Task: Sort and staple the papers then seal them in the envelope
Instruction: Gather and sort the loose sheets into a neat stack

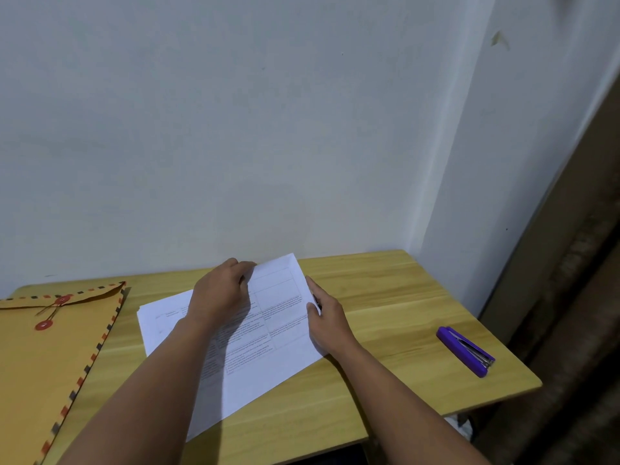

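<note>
A stack of white printed papers (268, 357) lies at an angle in the middle of the wooden table (385, 297). My left hand (219, 292) grips the far edge of the top sheet and lifts it slightly. My right hand (327, 317) holds the right edge of the same papers. A large yellow envelope (53, 347) with a striped border and red string buttons lies flat at the left. A purple stapler (466, 351) rests on the table to the right, apart from both hands.
A pale wall stands right behind the table. The table's right edge (523, 367) drops off toward a dark brown surface at the far right. Bare wood shows between the papers and the stapler.
</note>
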Demonstrator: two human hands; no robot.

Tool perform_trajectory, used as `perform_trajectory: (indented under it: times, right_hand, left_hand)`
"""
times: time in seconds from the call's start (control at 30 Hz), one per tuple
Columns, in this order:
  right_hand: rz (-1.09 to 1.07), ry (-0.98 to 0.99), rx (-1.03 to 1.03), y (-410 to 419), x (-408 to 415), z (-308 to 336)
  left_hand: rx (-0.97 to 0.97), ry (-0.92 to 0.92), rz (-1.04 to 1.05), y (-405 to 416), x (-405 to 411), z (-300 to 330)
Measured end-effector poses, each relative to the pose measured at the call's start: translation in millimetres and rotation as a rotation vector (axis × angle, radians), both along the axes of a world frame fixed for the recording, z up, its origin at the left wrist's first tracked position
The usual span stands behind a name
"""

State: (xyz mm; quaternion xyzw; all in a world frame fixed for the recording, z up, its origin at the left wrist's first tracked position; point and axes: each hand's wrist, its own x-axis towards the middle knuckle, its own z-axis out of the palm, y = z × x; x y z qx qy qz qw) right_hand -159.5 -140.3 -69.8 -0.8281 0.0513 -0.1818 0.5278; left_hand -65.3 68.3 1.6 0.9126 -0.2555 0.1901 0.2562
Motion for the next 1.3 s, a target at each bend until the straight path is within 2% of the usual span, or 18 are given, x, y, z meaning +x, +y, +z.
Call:
perform_trajectory:
  times: [0.53,0.77,0.93,1.03,1.13,1.3]
  right_hand:
    - [-0.013,0.056,0.019,-2,4,-12]
    - [0.101,0.076,0.159,0,-8,19]
    - [0.115,0.096,0.220,-2,-5,17]
    - [0.008,0.034,0.150,-1,-5,6]
    - [-0.138,-0.087,-0.032,3,-9,-6]
    - [-0.133,-0.106,-0.165,6,-8,1]
  left_hand:
    - [0.000,-0.015,-0.031,1,-4,-18]
    - [0.038,0.003,-0.056,-4,-7,-19]
    - [0.050,-0.027,-0.085,-7,-6,-18]
    - [0.043,-0.076,-0.090,-8,-1,-14]
    - [0.043,-0.161,-0.098,-8,0,-6]
    - [0.072,-0.295,-0.120,-12,0,14]
